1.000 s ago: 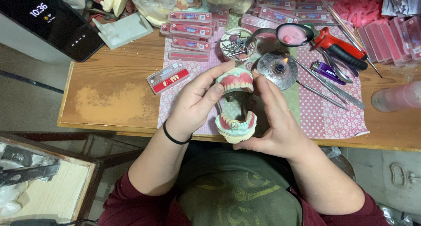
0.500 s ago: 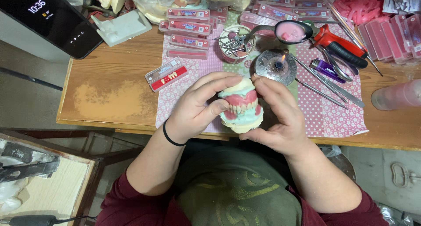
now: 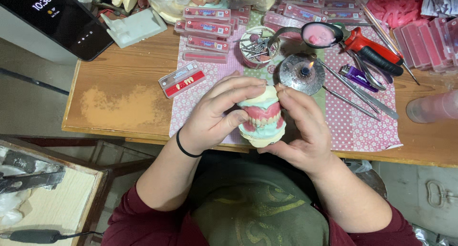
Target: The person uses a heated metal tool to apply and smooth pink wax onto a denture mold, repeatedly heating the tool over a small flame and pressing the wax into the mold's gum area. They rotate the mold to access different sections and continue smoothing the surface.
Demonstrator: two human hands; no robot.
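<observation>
Pink wax gums and pale teeth show between two plaster halves of the denture model [image 3: 261,118], which is held closed just above the near edge of the wooden workbench [image 3: 119,103]. The left hand [image 3: 214,115] curls around its left side, fingers over the top cast and thumb at the gum line; a black band sits on that wrist. The right hand [image 3: 303,126] cups the right side and underside, fingers pressed against the plaster. Both hands grip the model together.

Just beyond the hands, a round metal spirit lamp [image 3: 301,73] burns with a small flame. To its left stands a small round cup [image 3: 257,46] packed with metal burs and instruments. Farther off, a dark ladle-like bowl [image 3: 318,35] holds pink wax, beside a red-handled tool [image 3: 372,50]. A purple lighter [image 3: 359,77] and long metal instruments [image 3: 362,95] lie to the right on the pink dotted cloth [image 3: 362,126]. Flat red-and-clear tooth cards [image 3: 182,79] lie to the left and in a stack at the far side. A dark phone [image 3: 52,17] rests at the far left.
</observation>
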